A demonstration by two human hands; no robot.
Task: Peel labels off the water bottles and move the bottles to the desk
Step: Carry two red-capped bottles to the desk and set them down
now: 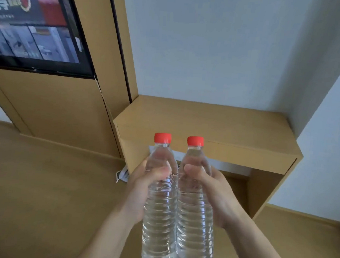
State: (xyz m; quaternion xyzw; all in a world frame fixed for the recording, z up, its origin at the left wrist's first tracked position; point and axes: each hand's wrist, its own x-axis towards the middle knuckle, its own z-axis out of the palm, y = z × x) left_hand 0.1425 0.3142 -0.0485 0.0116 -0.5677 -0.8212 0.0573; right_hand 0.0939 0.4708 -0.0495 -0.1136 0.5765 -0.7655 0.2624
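Note:
Two clear water bottles with red caps stand upright side by side in the air, touching each other, and neither shows a label. My left hand (pixel 140 185) grips the left bottle (pixel 158 225) around its upper body. My right hand (pixel 217 193) grips the right bottle (pixel 194 232) the same way. Both bottles are held in front of the light wooden desk (pixel 216 122), below its top and apart from it.
A crumpled white label-like scrap (pixel 123 175) lies on the wooden floor by the desk's left leg. A switched-on TV (pixel 35 22) hangs on a wooden wall panel at the left. White walls enclose the desk at the back and right.

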